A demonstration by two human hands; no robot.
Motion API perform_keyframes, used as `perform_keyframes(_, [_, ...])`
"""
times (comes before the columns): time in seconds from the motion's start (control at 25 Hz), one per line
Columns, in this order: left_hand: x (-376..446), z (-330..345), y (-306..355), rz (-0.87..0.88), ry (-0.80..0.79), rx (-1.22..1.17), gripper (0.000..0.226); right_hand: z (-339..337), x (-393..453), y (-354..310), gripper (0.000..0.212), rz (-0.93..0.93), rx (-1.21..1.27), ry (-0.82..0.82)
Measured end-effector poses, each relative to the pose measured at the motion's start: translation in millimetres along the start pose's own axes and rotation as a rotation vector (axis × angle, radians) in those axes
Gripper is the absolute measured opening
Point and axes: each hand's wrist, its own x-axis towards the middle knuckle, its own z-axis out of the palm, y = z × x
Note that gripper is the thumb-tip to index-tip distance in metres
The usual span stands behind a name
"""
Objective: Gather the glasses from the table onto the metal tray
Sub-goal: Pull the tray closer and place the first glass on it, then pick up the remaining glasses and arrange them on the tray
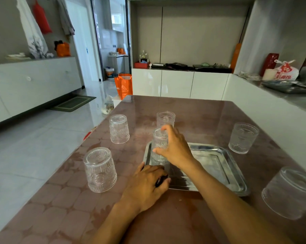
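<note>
A metal tray [219, 166] lies on the brown table in front of me. My right hand [175, 148] grips a ribbed clear glass [159, 143], upside down, in the tray's far left corner. My left hand [147, 184] rests on the tray's near left edge, fingers closed over a small dark object I cannot identify. Other upturned glasses stand on the table: one near left [100, 169], one further left [119, 129], one behind my right hand [165, 118], one at the right [243, 137], one near right [289, 192].
The table's left edge [88, 136] drops to a tiled floor with an orange bag [124, 85]. A white counter [272, 106] runs along the table's right side, holding a grey tray and bags. White cabinets stand behind the table.
</note>
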Motion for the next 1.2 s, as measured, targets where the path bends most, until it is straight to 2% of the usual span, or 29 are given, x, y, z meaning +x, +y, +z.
perform_keyframes(0.08, [-3, -10, 11, 0.02, 0.044, 0.033, 0.044, -5, -14, -4, 0.097, 0.058, 0.119, 0.042])
perform_keyframes(0.12, [-6, -16, 16, 0.035, 0.108, 0.05, 0.039, -7, -25, -5, 0.095, 0.066, 0.174, 0.097])
perform_keyframes(0.2, [-16, -31, 24, 0.045, 0.361, 0.026, 0.027, -7, -54, -4, 0.075, -0.001, 0.217, 0.193])
perform_keyframes(0.28, [-31, -52, 13, -0.023, 0.619, -0.009, 0.04, -8, -84, -1, 0.058, -0.06, 0.254, 0.21])
perform_keyframes(0.36, [-53, -73, -13, -0.228, 0.762, -0.011, 0.069, -10, -106, -1, 0.051, -0.064, 0.297, 0.164])
perform_keyframes(0.4, [-64, -82, -27, -0.361, 0.744, -0.078, 0.085, -9, -111, -4, 0.049, -0.057, 0.313, 0.147])
perform_keyframes(0.48, [-75, -89, -49, -0.6, 0.553, -0.367, 0.103, -10, -114, -16, 0.044, -0.038, 0.343, 0.102])
perform_keyframes(0.52, [-76, -89, -54, -0.654, 0.45, -0.485, 0.101, -10, -113, -25, 0.041, -0.042, 0.36, 0.076])
perform_keyframes(0.6, [-70, -85, -59, -0.666, 0.376, -0.501, 0.089, -13, -112, -39, 0.04, -0.059, 0.398, -0.021])
perform_keyframes(0.72, [-66, -84, -47, -0.559, 0.441, -0.495, 0.079, -9, -114, -51, 0.058, -0.048, 0.439, -0.254])
perform_keyframes(0.8, [-58, -85, -25, -0.422, 0.427, -0.516, 0.073, -9, -114, -55, 0.076, -0.047, 0.505, -0.315])
perform_keyframes(0.88, [-45, -83, 1, -0.281, 0.368, -0.526, 0.073, -16, -110, -51, 0.087, -0.055, 0.63, -0.298])
perform_keyframes(0.96, [-28, -78, 20, -0.167, 0.325, -0.593, 0.077, -27, -105, -38, 0.082, -0.054, 0.719, -0.227])
perform_keyframes(1.12, [2, -51, 48, -0.059, 0.23, -0.591, 0.078, -46, -102, -12, 0.07, 0.007, 0.652, -0.067])
perform_keyframes(1.2, [11, -39, 44, -0.027, 0.108, -0.642, 0.08, -49, -99, 0, 0.069, 0.055, 0.606, 0.013])
